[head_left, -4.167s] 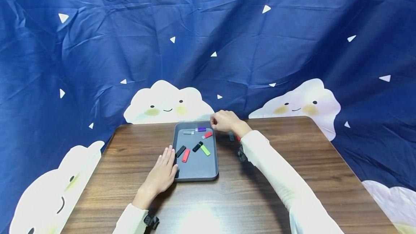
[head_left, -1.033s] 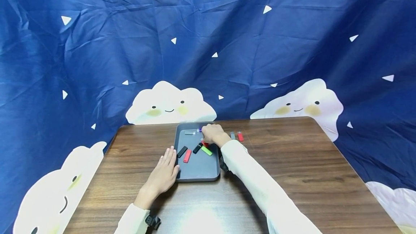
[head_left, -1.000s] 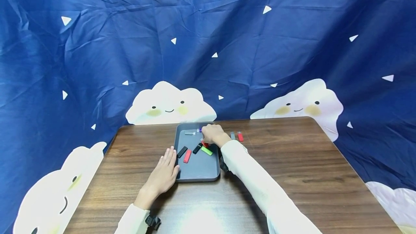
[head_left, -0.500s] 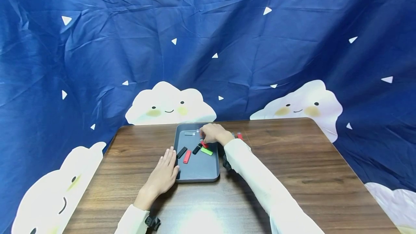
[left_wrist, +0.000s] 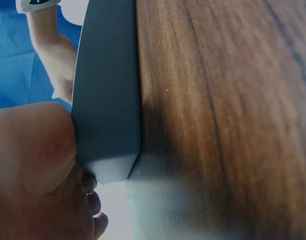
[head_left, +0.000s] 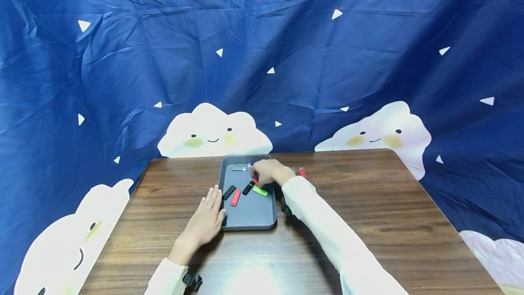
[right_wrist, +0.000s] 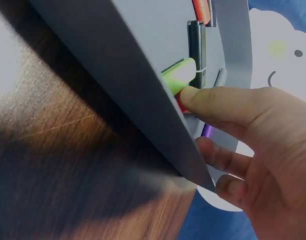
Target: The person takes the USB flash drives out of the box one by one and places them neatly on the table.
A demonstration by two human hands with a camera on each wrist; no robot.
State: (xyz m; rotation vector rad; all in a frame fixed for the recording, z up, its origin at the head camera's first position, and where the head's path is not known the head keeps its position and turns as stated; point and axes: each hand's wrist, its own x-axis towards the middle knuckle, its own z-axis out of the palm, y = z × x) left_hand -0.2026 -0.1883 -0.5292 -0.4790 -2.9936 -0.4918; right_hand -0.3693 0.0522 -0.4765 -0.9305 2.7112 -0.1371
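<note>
Trouble could start at the right hand (head_left: 270,171), which is down in the gray tray (head_left: 249,217) and seems to pinch a red USB stick (right_wrist: 181,103) between thumb and fingers; I cannot see the far side of the pinch. The stick looks small and smooth, so a loose pinch might let it slip. It sits close to a lime green USB stick (head_left: 260,190) and a black USB stick (head_left: 248,187), so a bump could knock those crooked. The left hand (head_left: 202,217) holds nothing; its straight fingers rest against the tray's left side. If it pushes too hard, the tray might slide.

The tray is a rectangle with round corners, low walls and a dull skin. The sticks look like hard plastic, thin and long. The table (head_left: 368,222) is brown, with dark wood lines and a bright shine. Behind it hangs creased blue cloth (head_left: 286,58) with white clouds (head_left: 210,124).
</note>
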